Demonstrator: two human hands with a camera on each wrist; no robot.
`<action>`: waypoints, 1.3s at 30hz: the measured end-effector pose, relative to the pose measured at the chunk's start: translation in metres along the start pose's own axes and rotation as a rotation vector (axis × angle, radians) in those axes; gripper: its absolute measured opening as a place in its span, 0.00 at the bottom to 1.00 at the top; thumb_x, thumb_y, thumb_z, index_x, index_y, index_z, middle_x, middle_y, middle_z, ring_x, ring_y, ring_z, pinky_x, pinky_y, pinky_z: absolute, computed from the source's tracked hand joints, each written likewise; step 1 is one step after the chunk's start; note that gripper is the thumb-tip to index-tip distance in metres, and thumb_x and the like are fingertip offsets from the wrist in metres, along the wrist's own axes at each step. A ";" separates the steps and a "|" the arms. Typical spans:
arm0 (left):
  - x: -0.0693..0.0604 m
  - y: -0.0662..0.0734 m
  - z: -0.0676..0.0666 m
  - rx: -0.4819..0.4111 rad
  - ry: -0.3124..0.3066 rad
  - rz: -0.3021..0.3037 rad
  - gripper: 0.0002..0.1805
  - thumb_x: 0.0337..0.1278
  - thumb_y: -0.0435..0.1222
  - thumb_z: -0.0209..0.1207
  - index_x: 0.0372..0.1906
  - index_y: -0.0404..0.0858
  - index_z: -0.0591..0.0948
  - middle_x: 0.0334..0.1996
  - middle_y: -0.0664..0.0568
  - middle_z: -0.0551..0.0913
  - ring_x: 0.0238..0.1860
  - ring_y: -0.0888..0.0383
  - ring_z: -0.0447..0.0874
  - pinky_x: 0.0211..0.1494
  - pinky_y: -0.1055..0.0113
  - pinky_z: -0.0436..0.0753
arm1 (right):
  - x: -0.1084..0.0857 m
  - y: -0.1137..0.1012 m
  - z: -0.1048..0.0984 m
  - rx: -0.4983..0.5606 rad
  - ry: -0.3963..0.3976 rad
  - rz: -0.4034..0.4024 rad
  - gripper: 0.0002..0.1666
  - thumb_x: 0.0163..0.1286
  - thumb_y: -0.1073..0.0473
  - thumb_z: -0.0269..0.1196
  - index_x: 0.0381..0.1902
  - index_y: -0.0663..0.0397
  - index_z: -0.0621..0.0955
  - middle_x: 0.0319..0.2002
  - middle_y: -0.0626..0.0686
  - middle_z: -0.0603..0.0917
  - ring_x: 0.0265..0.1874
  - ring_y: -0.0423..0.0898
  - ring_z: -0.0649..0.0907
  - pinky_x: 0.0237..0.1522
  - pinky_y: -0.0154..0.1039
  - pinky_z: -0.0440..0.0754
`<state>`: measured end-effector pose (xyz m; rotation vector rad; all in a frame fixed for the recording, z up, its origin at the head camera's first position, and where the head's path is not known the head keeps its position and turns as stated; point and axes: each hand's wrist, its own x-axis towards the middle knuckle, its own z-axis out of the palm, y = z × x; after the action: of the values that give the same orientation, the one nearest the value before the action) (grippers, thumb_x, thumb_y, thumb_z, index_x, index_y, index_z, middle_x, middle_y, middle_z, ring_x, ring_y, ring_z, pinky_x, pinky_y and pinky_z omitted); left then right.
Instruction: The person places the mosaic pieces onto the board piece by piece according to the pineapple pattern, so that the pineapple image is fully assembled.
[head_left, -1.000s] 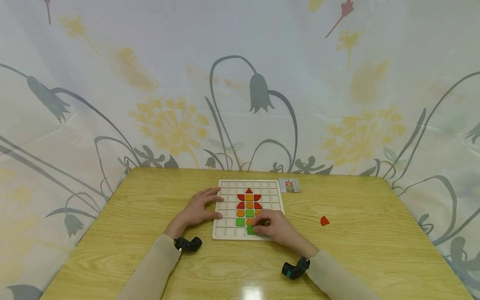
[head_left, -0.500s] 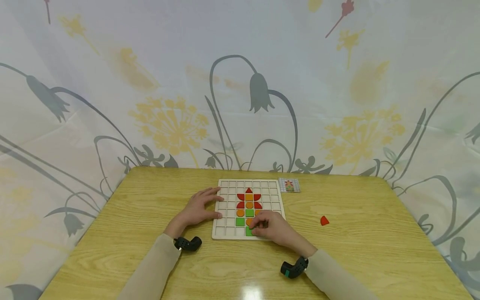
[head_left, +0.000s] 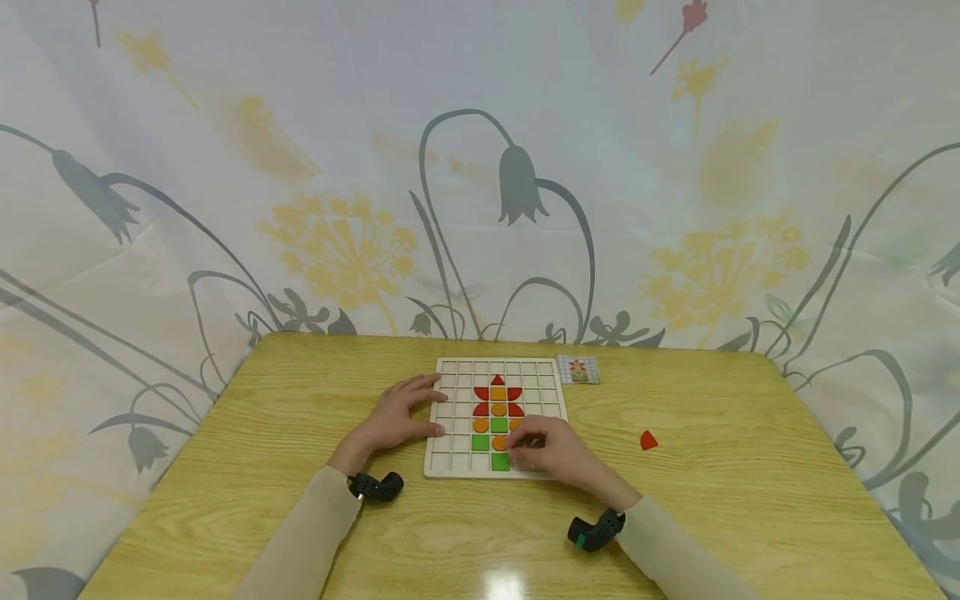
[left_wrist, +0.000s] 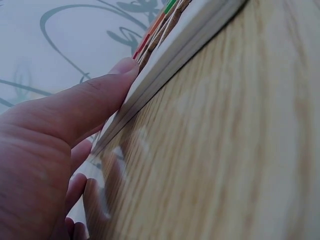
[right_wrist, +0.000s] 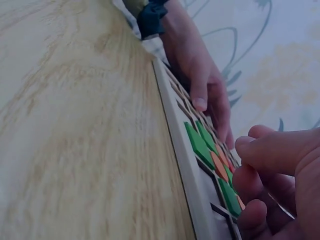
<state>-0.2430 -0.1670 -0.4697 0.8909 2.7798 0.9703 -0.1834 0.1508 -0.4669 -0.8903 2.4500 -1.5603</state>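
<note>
A white grid board (head_left: 457, 467) lies on the table with red, orange and green flat pieces set in its squares. My left hand (head_left: 397, 417) rests along the board's left edge, fingers fairly straight; in the left wrist view the thumb (left_wrist: 100, 97) touches the board's side. Over the board's lower right part is my right hand (head_left: 555, 450), fingers bent, with no piece visible between them. Beside its fingertips a green square (head_left: 500, 462) lies in the bottom row, below an orange circle (head_left: 499, 443). Another green square (right_wrist: 229, 197) shows under the right hand in the right wrist view.
To the right on the table lies a loose red quarter-circle piece (head_left: 648, 440). A small pattern card (head_left: 578, 369) sits by the board's top right corner. Behind the wooden table (head_left: 712, 500) hangs a flower-printed cloth (head_left: 480, 250).
My right hand has let go of the green square, which now lies flat in the bottom row, and has drawn slightly up and right. My left hand has stayed put.
</note>
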 end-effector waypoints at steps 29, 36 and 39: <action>0.001 0.000 0.000 -0.007 -0.005 0.002 0.28 0.57 0.49 0.68 0.62 0.44 0.80 0.75 0.47 0.62 0.76 0.41 0.51 0.73 0.36 0.48 | -0.101 0.049 -0.154 -0.214 0.234 0.383 0.18 0.71 0.54 0.65 0.52 0.60 0.84 0.47 0.57 0.85 0.38 0.41 0.82 0.38 0.35 0.80; 0.001 0.000 0.000 -0.001 -0.008 -0.006 0.28 0.58 0.49 0.68 0.62 0.43 0.80 0.75 0.47 0.62 0.76 0.41 0.51 0.73 0.36 0.48 | -0.104 0.055 -0.165 -0.198 0.127 0.335 0.19 0.71 0.56 0.65 0.54 0.62 0.82 0.49 0.58 0.82 0.39 0.39 0.81 0.39 0.34 0.80; 0.001 0.000 -0.001 0.001 -0.008 -0.010 0.29 0.57 0.49 0.68 0.62 0.43 0.80 0.75 0.47 0.62 0.76 0.41 0.50 0.73 0.36 0.48 | -0.102 0.055 -0.164 -0.230 0.099 0.316 0.18 0.70 0.55 0.67 0.53 0.58 0.84 0.49 0.55 0.81 0.41 0.38 0.79 0.40 0.34 0.79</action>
<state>-0.2438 -0.1667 -0.4688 0.8784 2.7756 0.9614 -0.1858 0.3518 -0.4591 -0.4267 2.7152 -1.2635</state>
